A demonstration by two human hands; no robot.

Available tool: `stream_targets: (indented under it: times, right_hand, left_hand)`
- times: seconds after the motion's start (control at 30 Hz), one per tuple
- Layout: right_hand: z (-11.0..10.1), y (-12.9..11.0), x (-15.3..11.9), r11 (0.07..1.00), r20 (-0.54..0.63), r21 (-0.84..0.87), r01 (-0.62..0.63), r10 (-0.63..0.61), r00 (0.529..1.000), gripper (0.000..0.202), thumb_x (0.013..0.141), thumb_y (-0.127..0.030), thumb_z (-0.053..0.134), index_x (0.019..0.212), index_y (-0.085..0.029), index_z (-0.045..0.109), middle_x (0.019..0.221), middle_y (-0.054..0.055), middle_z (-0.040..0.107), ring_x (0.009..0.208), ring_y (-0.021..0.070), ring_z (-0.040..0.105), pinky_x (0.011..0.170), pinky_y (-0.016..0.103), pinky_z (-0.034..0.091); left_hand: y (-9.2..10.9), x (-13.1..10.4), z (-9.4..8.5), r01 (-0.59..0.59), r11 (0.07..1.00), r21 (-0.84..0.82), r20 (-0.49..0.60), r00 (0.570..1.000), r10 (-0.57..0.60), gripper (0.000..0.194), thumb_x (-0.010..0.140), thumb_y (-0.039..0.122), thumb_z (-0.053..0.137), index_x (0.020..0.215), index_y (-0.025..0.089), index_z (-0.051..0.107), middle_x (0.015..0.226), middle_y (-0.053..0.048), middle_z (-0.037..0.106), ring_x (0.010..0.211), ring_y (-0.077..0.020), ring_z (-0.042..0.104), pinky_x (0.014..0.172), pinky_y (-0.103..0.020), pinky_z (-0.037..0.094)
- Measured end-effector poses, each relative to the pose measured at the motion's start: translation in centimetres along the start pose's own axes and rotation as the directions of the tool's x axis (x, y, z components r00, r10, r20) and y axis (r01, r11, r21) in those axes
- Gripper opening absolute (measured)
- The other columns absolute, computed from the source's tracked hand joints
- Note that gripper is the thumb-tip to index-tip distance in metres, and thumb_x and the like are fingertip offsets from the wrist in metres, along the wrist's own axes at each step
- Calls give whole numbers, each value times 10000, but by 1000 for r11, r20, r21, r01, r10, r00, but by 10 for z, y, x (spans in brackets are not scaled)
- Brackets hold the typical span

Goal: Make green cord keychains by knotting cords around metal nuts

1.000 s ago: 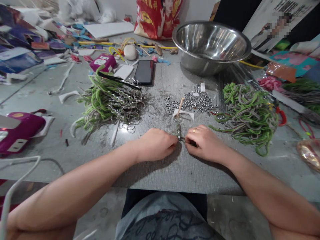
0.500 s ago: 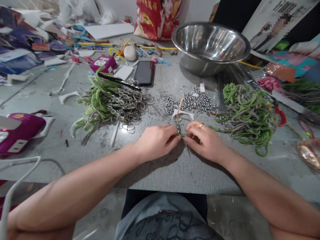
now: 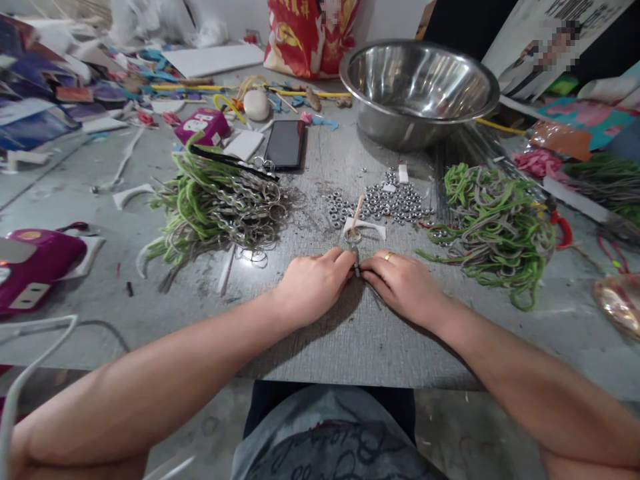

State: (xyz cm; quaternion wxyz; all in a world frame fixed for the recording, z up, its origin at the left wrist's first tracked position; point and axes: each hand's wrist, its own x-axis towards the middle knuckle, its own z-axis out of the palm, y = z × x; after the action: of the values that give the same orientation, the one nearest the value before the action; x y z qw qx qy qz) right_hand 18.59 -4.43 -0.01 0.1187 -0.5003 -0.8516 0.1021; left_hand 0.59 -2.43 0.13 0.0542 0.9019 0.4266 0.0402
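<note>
My left hand (image 3: 320,283) and my right hand (image 3: 403,283) meet at the table's middle, fingers pinched on a short grey-green cord piece (image 3: 356,260). A metal ring (image 3: 353,235) lies just beyond the cord, beside a thin wooden stick (image 3: 357,210) and a curved white piece (image 3: 375,229). Small silver beads (image 3: 400,203) are scattered behind them. To the left lies a bundle of green and grey cords with metal rings (image 3: 215,200). A loose heap of green and grey cords (image 3: 500,230) is on the right.
A steel bowl (image 3: 420,93) stands at the back, near a red bag (image 3: 307,40) and a black phone (image 3: 285,144). Purple devices (image 3: 43,267) sit at the left. Paper scraps (image 3: 65,80) cover the back left, and a white cable (image 3: 30,373) crosses the near left edge.
My fingers have closed in around the cord, and my right hand has shifted left towards my left hand. The whole view has shifted slightly.
</note>
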Motion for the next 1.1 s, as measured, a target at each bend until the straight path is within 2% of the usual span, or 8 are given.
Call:
stream_targets:
  times: [0.13,0.3,0.5,0.7,0.9,1.1]
  right_hand:
    - [2,2,-1,1000,-18,-6,19,-19,1000,204,905,-235,434,903,-158,622,831,58,666,757,172,612,666,275,409]
    - [2,2,-2,999,-22,-32,29,-30,999,219,907,-232,416,896,-159,623,797,49,694,701,169,618,642,276,381]
    - [1,1,-4,995,23,-102,5,-3,1000,245,886,-216,398,943,-164,630,671,44,673,588,160,585,550,269,312]
    - [-1,0,-5,996,45,-91,-18,22,999,251,851,-191,433,967,-195,656,676,42,688,579,162,601,527,261,304]
    - [-3,0,-6,999,35,-39,-8,9,999,258,855,-180,454,964,-225,684,744,27,719,618,149,634,532,243,352]
    - [-3,3,-9,998,66,-46,34,-30,997,301,831,-159,487,1059,-221,672,836,34,736,691,169,666,550,257,398]
  left_hand:
    - [-2,-2,2,-32,999,11,-21,999,33,158,882,208,390,910,175,543,723,-30,644,594,-148,609,477,-225,379]
    - [0,-3,2,-24,997,67,41,999,22,176,845,180,384,871,160,556,590,-33,621,509,-162,594,434,-230,353]
    - [3,-4,-2,-68,994,91,99,993,59,186,814,149,416,886,159,587,607,-42,637,528,-177,620,450,-237,393]
    - [4,-7,-8,-97,989,112,158,984,78,231,837,167,436,993,164,607,613,-55,648,566,-228,644,480,-286,443]
    - [5,-8,-12,-79,994,72,222,973,61,331,860,156,404,1144,168,574,677,-70,666,613,-222,653,528,-296,467]
    - [5,-8,-18,-96,989,114,285,957,60,396,860,136,405,1238,186,510,676,-65,670,618,-218,652,523,-277,448]
